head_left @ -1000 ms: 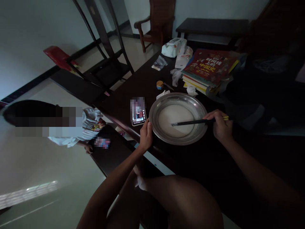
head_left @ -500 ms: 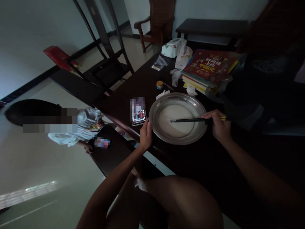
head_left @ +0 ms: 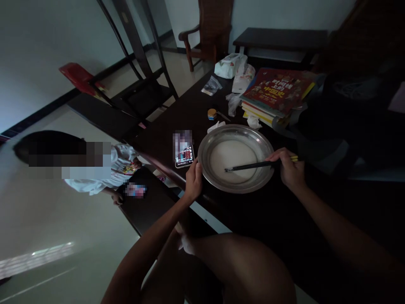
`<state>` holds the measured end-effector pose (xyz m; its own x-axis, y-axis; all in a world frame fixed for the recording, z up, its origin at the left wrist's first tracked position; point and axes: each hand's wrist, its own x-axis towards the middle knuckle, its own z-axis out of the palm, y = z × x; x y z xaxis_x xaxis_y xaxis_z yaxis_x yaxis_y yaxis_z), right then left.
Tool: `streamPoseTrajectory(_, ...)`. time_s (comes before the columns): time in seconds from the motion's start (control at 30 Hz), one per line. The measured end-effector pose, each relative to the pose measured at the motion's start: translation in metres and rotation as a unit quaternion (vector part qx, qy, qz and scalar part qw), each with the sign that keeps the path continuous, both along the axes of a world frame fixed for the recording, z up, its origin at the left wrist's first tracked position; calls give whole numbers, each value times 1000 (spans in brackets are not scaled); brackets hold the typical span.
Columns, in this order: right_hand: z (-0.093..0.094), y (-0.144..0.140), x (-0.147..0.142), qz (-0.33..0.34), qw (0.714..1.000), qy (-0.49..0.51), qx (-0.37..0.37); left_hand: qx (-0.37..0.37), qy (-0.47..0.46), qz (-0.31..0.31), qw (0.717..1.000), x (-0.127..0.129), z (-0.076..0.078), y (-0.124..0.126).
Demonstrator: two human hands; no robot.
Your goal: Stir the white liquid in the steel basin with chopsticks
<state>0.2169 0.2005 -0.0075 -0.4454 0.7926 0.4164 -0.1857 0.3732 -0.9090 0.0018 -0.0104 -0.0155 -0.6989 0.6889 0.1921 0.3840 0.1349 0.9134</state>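
A wide metal basin [head_left: 209, 179] stands on the dark table, holding a whitish liquid or batter [head_left: 232, 156]. My left hand [head_left: 193, 181] grips the basin's left rim, with the thumb at the edge. In my right hand [head_left: 291, 169], closed at the basin's right side, is a pair of dark chopsticks [head_left: 256, 165] with yellow ends. Their tips dip into the white contents, left of the middle. Just left of the basin a lit phone [head_left: 184, 154] rests on the table.
Behind the basin are a small jar [head_left: 211, 114], crumpled tissue [head_left: 253, 122], a stack of books [head_left: 278, 90] and plastic bags [head_left: 229, 65]. At the left, another person [head_left: 98, 177] leans at a dark bench [head_left: 142, 211] with a blurred screen on it. A wooden chair [head_left: 215, 29] stands farther back.
The chopstick tips have shifted slightly left and toward me in the white contents, so the chopsticks slant more. My left hand keeps its place on the rim.
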Motion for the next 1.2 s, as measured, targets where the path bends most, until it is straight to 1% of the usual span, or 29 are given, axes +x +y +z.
streamPoseTrajectory(0.13, 1, 0, 0, -15, 1000, 9, 1, 3, 3, -2, 1000, 0, 0, 1)
streamPoseTrajectory(0.23, 0, 0, 0, -3, 1000, 13, -9, 4, 5, -8, 1000, 1, 2, 1)
streamPoseTrajectory(0.3, -1, -1, 0, 5, 1000, 7, 0, 5, 6, -7, 1000, 1, 2, 0)
streamPoseTrajectory(0.37, -1, 0, 0, -3, 1000, 4, 9, 6, 7, -8, 1000, 0, 3, 0)
streamPoseTrajectory(0.47, -2, 1, -1, -17, 1000, 4, 2, 6, 6, -10, 1000, -1, 2, 0)
streamPoseTrajectory(0.63, -2, 2, -3, 1, 1000, 3, 7, 4, 4, -5, 1000, -2, -1, 2)
streamPoseTrajectory(0.77, -3, 3, -3, -15, 1000, 14, -5, -1, 7, -3, 1000, -3, -2, 4)
streamPoseTrajectory(0.9, -3, 4, -3, 0, 1000, 10, -4, -2, 4, 0, 1000, -4, -3, 5)
streamPoseTrajectory(1.0, -2, 5, -3, -2, 1000, 0, -2, -2, 1, 1, 1000, -4, -3, 5)
streamPoseTrajectory(1.1, -2, 5, -3, -8, 1000, 14, -16, 0, 0, -2, 1000, -3, -2, 5)
streamPoseTrajectory(1.2, -1, 3, -3, 4, 1000, 10, -11, -1, 0, -5, 1000, -3, 0, 5)
